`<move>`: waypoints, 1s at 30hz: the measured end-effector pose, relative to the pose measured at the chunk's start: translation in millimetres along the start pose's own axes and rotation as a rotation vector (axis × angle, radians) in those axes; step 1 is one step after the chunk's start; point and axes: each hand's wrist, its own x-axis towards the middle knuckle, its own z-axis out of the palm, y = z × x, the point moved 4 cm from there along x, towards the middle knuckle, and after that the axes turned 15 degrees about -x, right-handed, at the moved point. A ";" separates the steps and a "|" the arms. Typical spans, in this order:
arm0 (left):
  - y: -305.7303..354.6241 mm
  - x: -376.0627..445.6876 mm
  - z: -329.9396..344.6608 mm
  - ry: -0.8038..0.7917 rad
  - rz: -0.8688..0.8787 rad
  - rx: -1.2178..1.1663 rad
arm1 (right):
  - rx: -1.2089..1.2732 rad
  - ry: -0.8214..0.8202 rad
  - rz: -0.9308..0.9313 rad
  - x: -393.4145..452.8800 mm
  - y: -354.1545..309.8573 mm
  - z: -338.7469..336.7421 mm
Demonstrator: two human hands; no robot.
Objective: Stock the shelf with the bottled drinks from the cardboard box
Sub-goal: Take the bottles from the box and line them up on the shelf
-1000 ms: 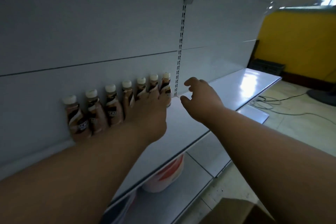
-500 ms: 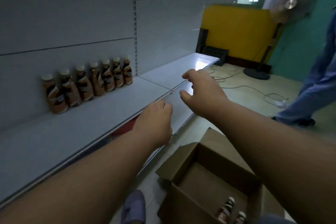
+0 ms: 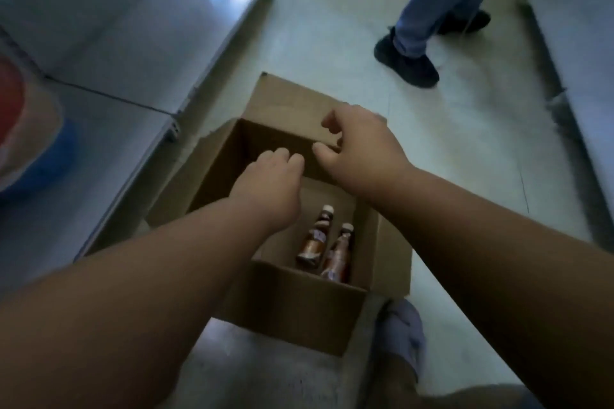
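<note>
An open cardboard box (image 3: 292,312) stands on the floor below me. Two brown bottled drinks with pale caps, one (image 3: 315,237) beside the other (image 3: 339,254), stand in its near right corner. My left hand (image 3: 270,188) hovers over the box's middle, fingers curled, holding nothing. My right hand (image 3: 357,146) is above the far wall of the box, fingers loosely apart and empty. The white shelf (image 3: 139,30) lies to the left; the stocked bottles are out of view.
Another person's blue trouser legs and black shoe (image 3: 407,65) stand on the floor beyond the box. A red, white and blue tub (image 3: 23,133) sits under the shelf at left. My foot in a grey slipper (image 3: 403,332) is beside the box. Another shelf edge (image 3: 571,76) runs along the right.
My view has swung from the shelf with its row of bottles down to the box on the floor. Both hands have come away from the shelf and now hang over the open box.
</note>
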 end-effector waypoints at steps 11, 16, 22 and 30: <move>-26.1 70.6 167.2 -0.368 -0.028 -0.100 | 0.082 -0.468 0.348 -20.4 115.0 181.1; -62.5 82.9 214.6 -0.439 -0.343 -0.184 | -0.086 -0.944 0.358 -28.2 111.9 242.0; -90.8 86.8 258.9 -0.444 -0.636 -0.446 | 0.119 -0.911 0.544 -28.0 115.1 287.1; -133.0 81.6 261.8 -0.263 -0.860 -0.662 | -0.038 -0.935 0.797 -42.1 124.8 343.3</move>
